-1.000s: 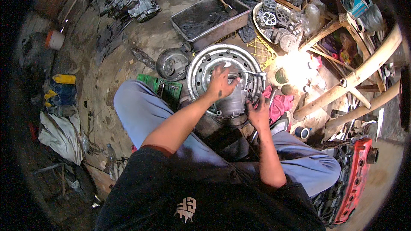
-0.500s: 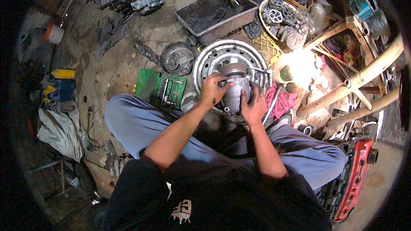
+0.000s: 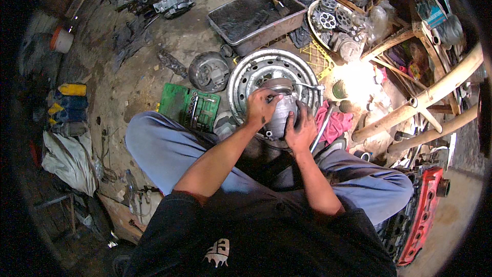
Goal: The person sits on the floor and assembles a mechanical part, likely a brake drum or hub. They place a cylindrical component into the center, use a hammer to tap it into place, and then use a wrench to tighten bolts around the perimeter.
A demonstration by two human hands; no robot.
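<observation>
A grey metal car air-conditioning compressor (image 3: pixel 280 117) stands tilted over a silver steel wheel rim (image 3: pixel 238 79), its round pulley (image 3: pixel 277 84) at the far end. My left hand (image 3: pixel 260 107) grips its left side near the pulley, with thumb and fingers bent close together; whether a small part sits between them is too small to tell. Around the lower right of the housing my right hand (image 3: pixel 301 131) is closed, thumb in front and darkened fingers along the side. A long-handled metal wrench (image 3: pixel 322 120) lies along the rim's right side, beside a pink rag (image 3: pixel 338 123).
An open green socket set (image 3: pixel 177 101) lies left of the rim, near a round metal housing (image 3: pixel 209 71). Beyond stands a black tray (image 3: pixel 246 46) with a brush (image 3: pixel 277 2). A basin of metal parts (image 3: pixel 313 28), a bright lamp (image 3: pixel 361 77) and wooden poles (image 3: pixel 425 102) are rightward.
My left hand has shifted slightly up the compressor toward the pulley, its fingers drawn closer to the thumb. My right hand keeps nearly the same hold. The whole view has shifted slightly.
</observation>
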